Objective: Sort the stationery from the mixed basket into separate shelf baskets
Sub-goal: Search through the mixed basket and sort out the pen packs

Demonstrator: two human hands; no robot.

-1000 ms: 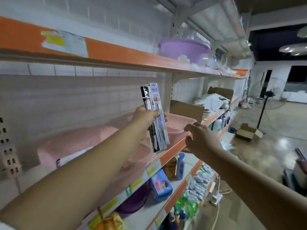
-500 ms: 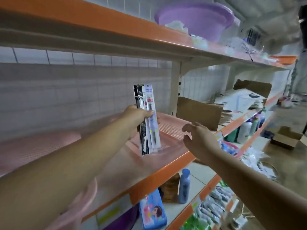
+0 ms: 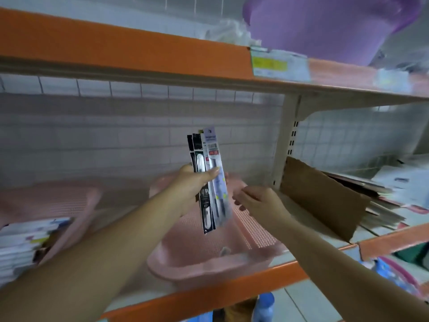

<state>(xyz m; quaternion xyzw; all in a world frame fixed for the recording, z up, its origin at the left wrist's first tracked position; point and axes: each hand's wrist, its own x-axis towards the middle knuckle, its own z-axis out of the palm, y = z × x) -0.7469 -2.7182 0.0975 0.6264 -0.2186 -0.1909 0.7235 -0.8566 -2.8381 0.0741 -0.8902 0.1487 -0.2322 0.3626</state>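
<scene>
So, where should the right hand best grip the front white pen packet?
Probably pinch the long flat white pen packet at its free lower end, from the right: it stands nearly upright, the left hand grips its middle, and the right hand is beside it.

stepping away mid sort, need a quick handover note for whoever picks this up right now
Left hand: grips a bunch of pen packs, upright, above the middle pink basket.
Right hand: fingers loosely curled, holds nothing, over that basket's right side.
Done: packs are up at shelf level. A stack of booklets lies at the left pink basket; blur hides whether it is inside.
Left: the packs are not yet in a basket. The mixed basket is out of view.
</scene>
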